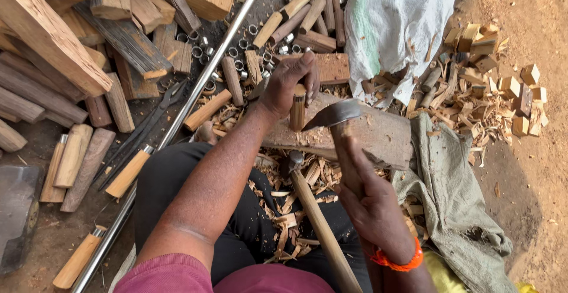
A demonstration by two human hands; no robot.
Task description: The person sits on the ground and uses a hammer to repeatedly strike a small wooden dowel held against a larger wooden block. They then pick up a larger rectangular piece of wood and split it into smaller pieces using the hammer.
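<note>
A short wooden peg [297,110] is held upright on a worn chopping block [378,134] by the left hand [288,84], whose fingers are closed around the peg's top. An adze [334,115] is gripped by its wooden handle in the right hand [370,201], fingers wrapped tight, with the blade just beside the peg's lower part. A hammer [316,216] is seen lying among shavings [296,222] between the knees. A steel rod [195,92] lies to the left, with finished handles [74,157] and metal rings [236,56] nearby, and a white sack [396,26] beyond the block.
</note>
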